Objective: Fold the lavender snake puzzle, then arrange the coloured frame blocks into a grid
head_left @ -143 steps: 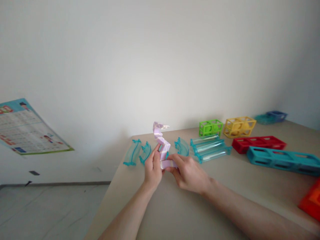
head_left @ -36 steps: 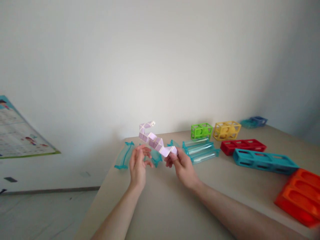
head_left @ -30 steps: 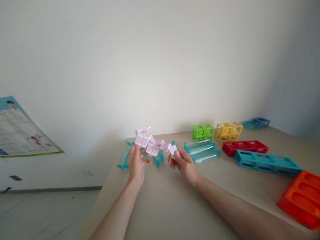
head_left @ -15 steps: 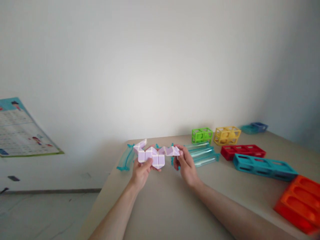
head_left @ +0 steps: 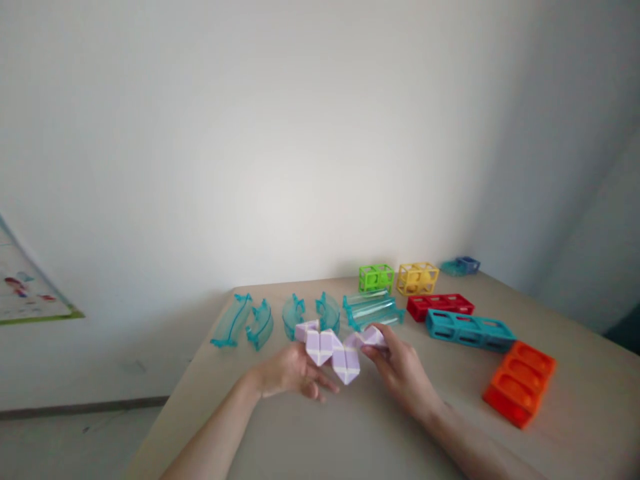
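Note:
A lavender snake puzzle (head_left: 346,362) with white edges hangs above the table, bent into a zigzag of wedge-shaped segments. Its right end is pinched between the thumb and fingers of my right hand (head_left: 403,373). My left hand (head_left: 295,373) is just under and beside the puzzle's left part, fingers stretched out and spread. Where the left hand meets the puzzle is partly hidden, so any light contact there is unclear. Behind the puzzle, curved clear teal pieces (head_left: 291,327) stand on the table, partly covered by it.
More clear teal pieces lie left (head_left: 233,321) and as ribbed channels (head_left: 373,310) at the back. To the right sit a green frame (head_left: 376,278), a yellow frame (head_left: 417,279), a red block (head_left: 440,307), a teal block (head_left: 469,329) and an orange block (head_left: 521,383). A wall stands behind the table.
My left hand has loosened from the puzzle and its fingers have spread. The puzzle has turned and sits lower, still in my right hand. The view has shifted, showing more teal pieces.

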Motion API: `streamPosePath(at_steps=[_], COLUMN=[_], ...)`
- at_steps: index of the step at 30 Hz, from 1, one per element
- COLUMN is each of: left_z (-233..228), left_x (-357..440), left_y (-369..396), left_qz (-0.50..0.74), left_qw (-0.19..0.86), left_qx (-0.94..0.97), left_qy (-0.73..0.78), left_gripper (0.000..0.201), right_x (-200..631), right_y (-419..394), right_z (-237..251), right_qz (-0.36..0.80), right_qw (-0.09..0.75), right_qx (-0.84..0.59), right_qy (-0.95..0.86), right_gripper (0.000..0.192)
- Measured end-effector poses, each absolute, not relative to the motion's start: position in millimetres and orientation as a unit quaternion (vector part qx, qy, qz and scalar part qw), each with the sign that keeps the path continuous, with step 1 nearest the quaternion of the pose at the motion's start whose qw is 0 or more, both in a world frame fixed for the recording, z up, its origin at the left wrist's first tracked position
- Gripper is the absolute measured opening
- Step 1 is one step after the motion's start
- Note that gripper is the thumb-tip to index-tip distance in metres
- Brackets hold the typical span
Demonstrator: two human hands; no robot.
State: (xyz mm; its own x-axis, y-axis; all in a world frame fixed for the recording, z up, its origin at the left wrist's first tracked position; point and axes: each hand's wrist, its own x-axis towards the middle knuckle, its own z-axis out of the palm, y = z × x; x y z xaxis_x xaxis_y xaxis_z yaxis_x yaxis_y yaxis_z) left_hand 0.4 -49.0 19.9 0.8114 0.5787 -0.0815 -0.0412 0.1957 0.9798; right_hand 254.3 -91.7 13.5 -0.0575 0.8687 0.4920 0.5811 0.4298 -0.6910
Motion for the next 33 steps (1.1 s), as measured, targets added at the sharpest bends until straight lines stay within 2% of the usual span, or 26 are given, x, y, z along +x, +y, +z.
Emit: streamPosePath(at_steps=[1, 3, 5, 7, 9, 11, 13, 14, 15, 17, 21, 24, 26, 28, 30, 33], left_z=[21.9, 25.0, 25.7, 24.5, 23.3, 23.4, 24.2, 24.4, 24.2, 22.6, 17.8, 16.1, 14.4, 10.8, 5.4, -4.4], left_x=[-6.4, -20.1, -29.4, -31.3, -28.2, -25.9, -29.1, -32.9, -37.6, -47.3, -59.5, -68.6, -78.9, -91.6, -103.9, -117.7], left_y=[-47.1, -43.7, -41.6, -40.0, -37.0, -32.1, -26.3, -23.7, -21.6, -19.3, -19.1, -15.5, -9.8, -2.4, 5.2, 15.2], left_qz=[0.13, 0.047, 0.038, 0.136, 0.292, 0.492, 0.659, 0.703, 0.717, 0.697, 0.634, 0.62, 0.622, 0.622, 0.616, 0.615], left_qw=[0.75, 0.746, 0.727, 0.702, 0.658, 0.543, 0.339, 0.22, 0.121, -0.01, -0.151, -0.198, -0.189, -0.12, -0.034, 0.003], left_qx=[0.602, 0.608, 0.621, 0.626, 0.611, 0.574, 0.512, 0.478, 0.452, 0.434, 0.471, 0.443, 0.366, 0.268, 0.216, 0.251], left_qy=[0.239, 0.269, 0.29, 0.312, 0.329, 0.365, 0.434, 0.478, 0.517, 0.57, 0.595, 0.617, 0.665, 0.726, 0.757, 0.748], left_gripper=[0.069, 0.056, 0.044, 0.042, 0.042, 0.04, 0.033, 0.029, 0.027, 0.027, 0.029, 0.025, 0.042, 0.057, 0.053, 0.041], right_x=[263.4, 279.3, 289.7, 293.6, 292.5, 288.6, 284.1, 282.1, 280.5, 279.0, 280.9, 276.7, 267.6, 254.9, 240.2, 216.0], right_y=[-94.8, -99.6, -102.2, -103.0, -102.6, -102.2, -102.6, -103.2, -104.0, -105.7, -104.1, -91.3, -74.5, -51.5, -25.0, 11.5], right_z=[11.6, 9.6, 8.4, 6.6, 4.1, 1.6, 0.1, -0.1, 0.3, 2.3, 14.2, 36.2, 57.6, 80.5, 99.6, 114.3], right_qz=[0.167, 0.186, 0.207, 0.224, 0.228, 0.229, 0.234, 0.238, 0.241, 0.239, 0.205, 0.171, 0.155, 0.167, 0.176, 0.216], right_qw=[0.445, 0.409, 0.382, 0.375, 0.381, 0.384, 0.382, 0.381, 0.381, 0.389, 0.456, 0.495, 0.481, 0.425, 0.401, 0.355], right_qx=[-0.516, -0.515, -0.516, -0.516, -0.508, -0.499, -0.497, -0.495, -0.49, -0.467, -0.402, -0.416, -0.474, -0.541, -0.554, -0.558], right_qy=[-0.713, -0.73, -0.738, -0.737, -0.738, -0.742, -0.743, -0.743, -0.746, -0.757, -0.767, -0.743, -0.721, -0.706, -0.708, -0.719], right_gripper=[0.02, 0.021, 0.024, 0.029, 0.036, 0.042, 0.043, 0.044, 0.045, 0.053, 0.067, 0.056, 0.043, 0.039, 0.035, 0.027])
